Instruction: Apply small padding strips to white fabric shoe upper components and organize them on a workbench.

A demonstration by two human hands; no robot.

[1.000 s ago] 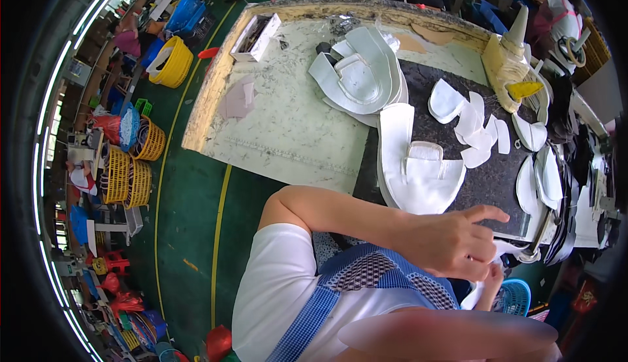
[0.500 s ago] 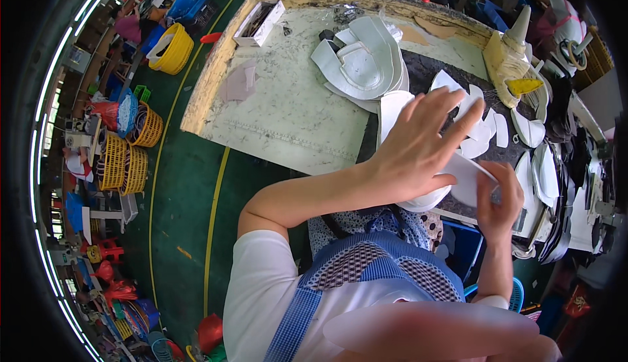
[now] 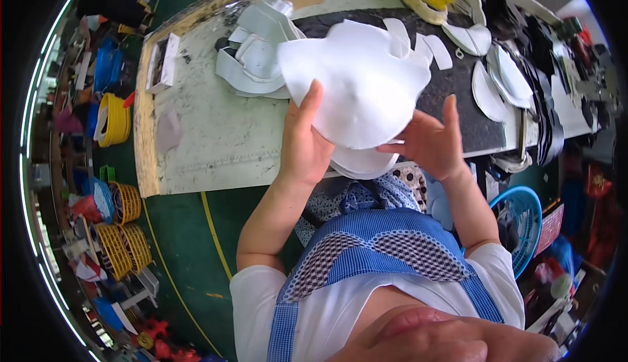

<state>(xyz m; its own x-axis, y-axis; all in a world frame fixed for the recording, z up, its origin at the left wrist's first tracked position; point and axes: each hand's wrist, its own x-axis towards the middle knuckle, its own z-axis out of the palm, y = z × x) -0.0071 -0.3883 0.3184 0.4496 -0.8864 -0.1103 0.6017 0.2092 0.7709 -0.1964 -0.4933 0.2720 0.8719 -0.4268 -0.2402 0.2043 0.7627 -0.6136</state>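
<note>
Both hands hold up a stack of white fabric cut pieces in the upper middle of the frame, lifted above the near edge of the worktable. The left hand grips the stack's lower left edge, its thumb lying up along the front face and pointing toward the top of the frame, while the fingers sit hidden behind the material, so the hand is pinching the fabric between thumb and fingers. The right hand supports the lower right edge; its thumb stands upright beside the material and its fingers curl in against the underside, pressed to the cloth rather than spread.

The top piece is broad and rounded, with a lobed upper edge. Its long axis runs roughly left to right across the frame, slightly tilted down toward the right, and its rounded lower tip points down toward the person's blue checked apron. More layers of the stack show as a curved white rim just below that tip.

Behind the held stack, a pile of pale grey-white cut panels lies on the table at upper left of centre. Smaller white oval pieces lie on a dark mat at upper right. A blue plastic basket sits at right, below the table edge, and yellow baskets stand on the green floor at left.
</note>
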